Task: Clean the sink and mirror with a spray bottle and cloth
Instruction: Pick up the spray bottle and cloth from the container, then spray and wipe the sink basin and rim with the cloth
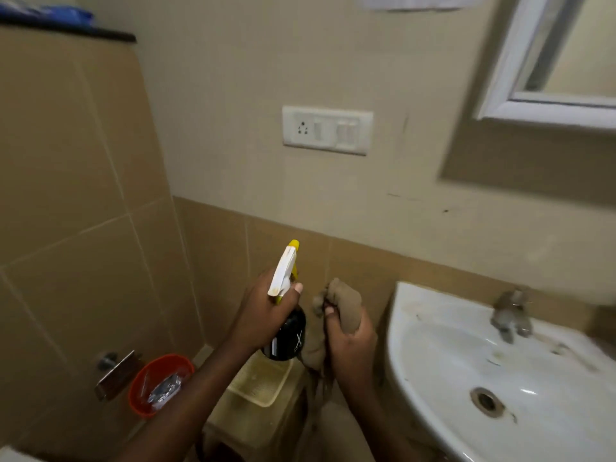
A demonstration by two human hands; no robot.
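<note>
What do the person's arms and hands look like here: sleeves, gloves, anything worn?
Both forearms are bare as far as the frame shows, with no sleeves in view. The left hand and right hand wear no gloves. No watch, ring or band is visible on either wrist or on the fingers that show. The image is slightly blurred, so small items could be missed.

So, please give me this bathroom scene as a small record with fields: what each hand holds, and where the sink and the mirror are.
left hand: left hand grips the black spray bottle with white and yellow trigger head
right hand: right hand holds the bunched brown cloth
sink: white ceramic sink at lower right, metal tap at its back
mirror: white-framed mirror at upper right, above the sink
</note>
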